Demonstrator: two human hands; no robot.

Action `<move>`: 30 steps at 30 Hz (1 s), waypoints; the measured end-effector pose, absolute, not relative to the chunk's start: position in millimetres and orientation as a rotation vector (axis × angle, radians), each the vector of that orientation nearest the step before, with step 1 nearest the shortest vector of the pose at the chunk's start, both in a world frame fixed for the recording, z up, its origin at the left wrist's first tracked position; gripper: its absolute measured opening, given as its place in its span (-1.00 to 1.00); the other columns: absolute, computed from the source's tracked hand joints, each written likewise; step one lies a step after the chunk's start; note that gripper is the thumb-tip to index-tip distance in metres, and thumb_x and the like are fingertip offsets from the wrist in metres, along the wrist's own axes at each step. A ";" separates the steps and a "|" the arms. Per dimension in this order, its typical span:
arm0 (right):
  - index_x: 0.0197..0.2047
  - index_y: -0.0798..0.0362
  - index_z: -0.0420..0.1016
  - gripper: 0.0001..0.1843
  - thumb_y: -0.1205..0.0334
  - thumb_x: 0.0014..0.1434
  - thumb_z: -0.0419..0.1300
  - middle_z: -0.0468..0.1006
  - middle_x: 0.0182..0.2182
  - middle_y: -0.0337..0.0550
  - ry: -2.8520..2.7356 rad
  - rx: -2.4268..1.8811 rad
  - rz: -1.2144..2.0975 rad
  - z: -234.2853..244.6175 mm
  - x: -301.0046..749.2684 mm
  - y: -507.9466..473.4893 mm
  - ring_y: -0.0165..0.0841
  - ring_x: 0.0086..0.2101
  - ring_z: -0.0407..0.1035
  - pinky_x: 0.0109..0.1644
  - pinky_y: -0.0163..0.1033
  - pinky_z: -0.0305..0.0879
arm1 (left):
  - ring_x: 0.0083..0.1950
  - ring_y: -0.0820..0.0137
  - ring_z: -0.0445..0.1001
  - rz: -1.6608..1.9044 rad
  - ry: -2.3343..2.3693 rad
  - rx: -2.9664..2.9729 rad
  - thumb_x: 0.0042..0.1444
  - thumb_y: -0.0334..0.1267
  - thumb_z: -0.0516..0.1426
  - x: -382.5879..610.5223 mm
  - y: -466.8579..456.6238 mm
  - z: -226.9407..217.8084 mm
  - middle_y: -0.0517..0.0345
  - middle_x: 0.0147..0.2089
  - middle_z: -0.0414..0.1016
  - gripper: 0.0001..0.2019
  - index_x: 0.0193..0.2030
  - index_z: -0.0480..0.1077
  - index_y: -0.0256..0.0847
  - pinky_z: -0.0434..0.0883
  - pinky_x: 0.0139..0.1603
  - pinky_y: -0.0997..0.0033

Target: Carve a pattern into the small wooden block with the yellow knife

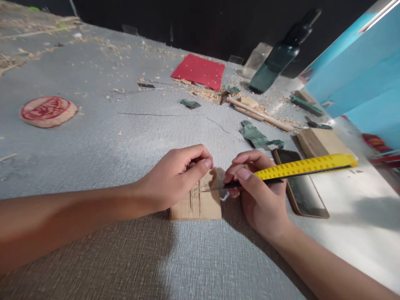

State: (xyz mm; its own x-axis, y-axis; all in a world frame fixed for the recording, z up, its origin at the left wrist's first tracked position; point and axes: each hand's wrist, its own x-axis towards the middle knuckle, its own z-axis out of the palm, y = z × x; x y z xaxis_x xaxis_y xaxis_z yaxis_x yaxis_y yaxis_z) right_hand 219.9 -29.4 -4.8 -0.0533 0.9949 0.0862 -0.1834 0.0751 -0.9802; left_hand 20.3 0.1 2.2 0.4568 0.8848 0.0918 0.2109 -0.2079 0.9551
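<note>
A small flat wooden block [206, 206] with lines cut into its face lies on the table in front of me. My left hand [181, 173] covers its upper left part, fingers curled in and thumb bent against them, holding the block down; its fingertips are partly hidden. To the right, my right hand [261, 191] is closed around a yellow and black utility knife [306, 166]. The knife's thin blade points left and reaches over the block's face near the cut lines. Whether the blade tip touches the wood is hard to see.
Right of the knife lie a phone [304, 187] and a thick wood block [323, 141]. Beyond are green sandpaper scraps [254, 133], wooden sticks [261, 114], red paper [200, 71], a dark bottle [278, 62] and shavings. A carved round wooden piece [48, 111] sits far left.
</note>
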 end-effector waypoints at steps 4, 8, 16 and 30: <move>-0.17 -0.04 0.52 -0.88 0.23 0.25 0.37 0.53 -0.46 -0.26 -1.150 -0.975 1.252 -5.8 220.0 -28.5 -0.43 -0.46 0.36 -0.53 -0.43 0.27 | -0.31 0.53 0.34 0.821 0.959 1.698 0.42 -0.22 0.07 20.1 0.5 2.5 0.30 -0.35 0.40 -0.79 -0.26 0.39 -0.20 0.27 -0.32 0.52; -0.10 -0.06 0.54 -0.85 0.26 0.26 0.36 0.58 -0.39 -0.24 -1.235 -0.920 1.341 -7.4 222.1 -29.7 -0.44 -0.46 0.40 -0.46 -0.40 0.36 | -0.31 0.51 0.36 0.818 0.949 1.695 0.41 -0.21 0.07 20.0 0.9 2.4 0.28 -0.35 0.41 -0.79 -0.25 0.41 -0.20 0.27 -0.32 0.51; -0.07 -0.06 0.55 -0.83 0.28 0.27 0.36 0.58 -0.37 -0.25 -1.262 -0.875 1.407 -8.5 225.1 -30.3 -0.47 -0.47 0.42 -0.43 -0.40 0.39 | -0.31 0.51 0.36 0.809 0.950 1.690 0.41 -0.21 0.07 20.4 0.7 3.2 0.27 -0.35 0.42 -0.79 -0.24 0.42 -0.21 0.27 -0.33 0.51; -0.08 -0.06 0.55 -0.83 0.22 0.26 0.36 0.60 -0.38 -0.24 -1.281 -0.899 1.381 -8.8 224.3 -29.7 -0.45 -0.50 0.41 -0.47 -0.36 0.38 | -0.31 0.50 0.36 0.796 0.942 1.689 0.42 -0.19 0.06 19.8 -0.3 2.0 0.27 -0.35 0.42 -0.79 -0.23 0.42 -0.19 0.28 -0.33 0.50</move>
State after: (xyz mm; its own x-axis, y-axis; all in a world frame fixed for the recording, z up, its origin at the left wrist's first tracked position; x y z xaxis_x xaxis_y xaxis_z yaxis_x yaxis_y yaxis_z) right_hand 224.3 -29.7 -8.8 -0.2168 0.9702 0.1080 -0.1809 0.0688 -0.9811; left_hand 19.8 -0.3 2.0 0.4790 0.8750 0.0699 0.2146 -0.1939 0.9573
